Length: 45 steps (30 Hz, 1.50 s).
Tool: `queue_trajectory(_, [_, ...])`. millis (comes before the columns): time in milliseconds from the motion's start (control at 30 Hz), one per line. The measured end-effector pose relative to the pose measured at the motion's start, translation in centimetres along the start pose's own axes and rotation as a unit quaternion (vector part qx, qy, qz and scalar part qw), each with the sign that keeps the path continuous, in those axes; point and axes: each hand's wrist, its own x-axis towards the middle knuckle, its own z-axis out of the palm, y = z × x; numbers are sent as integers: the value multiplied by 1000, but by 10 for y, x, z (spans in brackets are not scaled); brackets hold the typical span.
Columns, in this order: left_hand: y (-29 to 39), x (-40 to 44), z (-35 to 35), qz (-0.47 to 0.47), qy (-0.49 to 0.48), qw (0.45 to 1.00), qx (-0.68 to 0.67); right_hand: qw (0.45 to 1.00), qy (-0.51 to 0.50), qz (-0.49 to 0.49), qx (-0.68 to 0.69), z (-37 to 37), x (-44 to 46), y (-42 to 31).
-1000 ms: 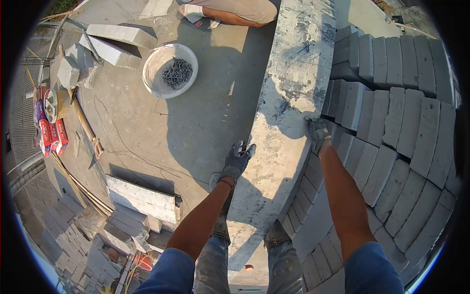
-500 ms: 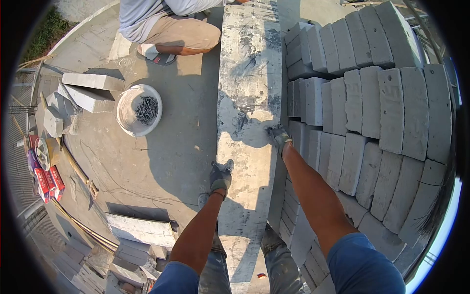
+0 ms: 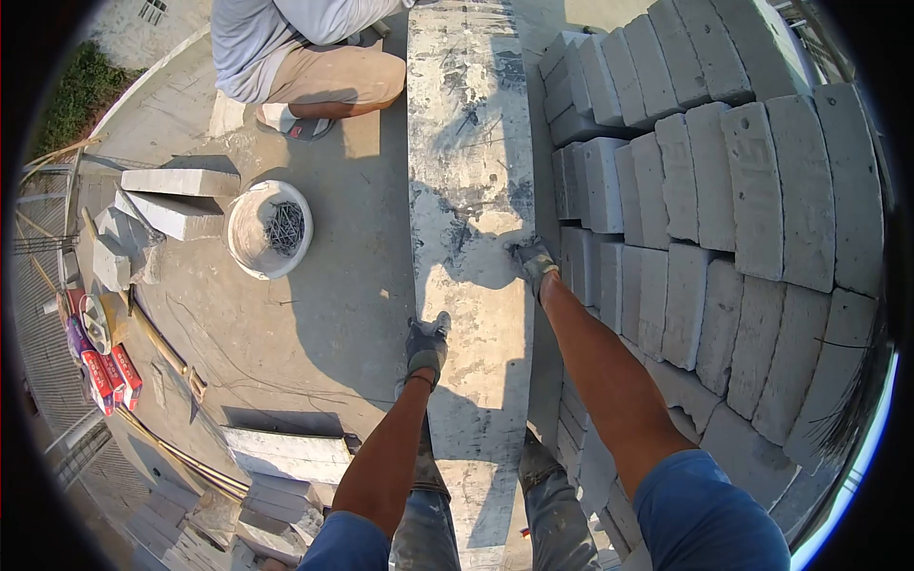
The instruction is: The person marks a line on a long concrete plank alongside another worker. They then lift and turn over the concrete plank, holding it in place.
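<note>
A long, wide board (image 3: pixel 476 324), pale and stained with grey patches, runs from between my legs away to the top of the view. Wearing a dark work glove, my left hand (image 3: pixel 428 344) grips the board's left edge, with the thumb over the top face. Farther along, my gloved right hand (image 3: pixel 535 261) is closed over the right edge. The undersides of both hands' fingers are hidden by the board. At the far end, on the left, crouches another person (image 3: pixel 319 76) in beige shorts, whose hands are mostly out of view.
Stacked grey blocks (image 3: pixel 685 181) rise close along the right side. To the left stand a white bucket (image 3: pixel 242 228) holding nails and several loose blocks (image 3: pixel 181 181). Red boxes (image 3: pixel 122 376), a wooden-handled tool (image 3: pixel 157 338) and more blocks (image 3: pixel 286 452) lie at the lower left.
The view has shifted slightly, so the board's far end sits further left. Both my hands keep their hold on its edges. The other person stays crouched.
</note>
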Motion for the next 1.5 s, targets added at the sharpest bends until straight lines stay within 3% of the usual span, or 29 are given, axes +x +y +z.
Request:
queue_trajectory(100, [-2,0,3,6,18,1000,1,996,27,-51,-64,7,0,1])
queue_trajectory(167, [-4,2,5,12,33,999,-4,992,15,48,118,-9,-4,-4])
queue_trajectory(367, [0,2,-1,6,-12,1000,-2,947,43,125,291,-8,-6,-12])
queue_trajectory(400, [10,-4,-7,13,-7,1000,17,947,43,125,291,7,0,-1])
queue_trajectory(500, [4,-1,-5,17,-11,1000,14,985,63,-44,155,15,2,9])
queue_trajectory(567, [-1,1,-2,13,-20,1000,-8,985,8,71,155,4,2,-1])
queue_trajectory(600, [2,-1,-3,13,-8,1000,3,985,8,71,156,-1,0,-4])
queue_trajectory(700, [-1,0,-1,10,-1,1000,13,989,6,56,136,-4,-4,-5])
queue_trajectory(767, [-3,1,0,7,-4,1000,11,996,59,-56,-22,0,-5,1])
queue_trajectory(900, [1,-1,-3,13,3,1000,23,995,72,-40,61,4,1,1])
queue_trajectory(967, [6,-2,-6,7,-19,999,27,946,66,79,308,5,1,-2])
queue_trajectory(1200, [15,-10,-15,13,-36,999,-10,918,38,109,380,8,6,2])
queue_trajectory(1267, [19,-12,-18,13,-30,999,-2,964,62,82,244,14,11,2])
queue_trajectory(1400, [30,-17,-26,8,-53,999,9,956,46,95,274,29,18,8])
queue_trajectory(1467, [30,-17,-27,7,-58,998,10,929,217,120,274,60,32,13])
queue_trajectory(1500, [26,-14,-24,17,-64,998,2,929,217,121,274,44,22,7])
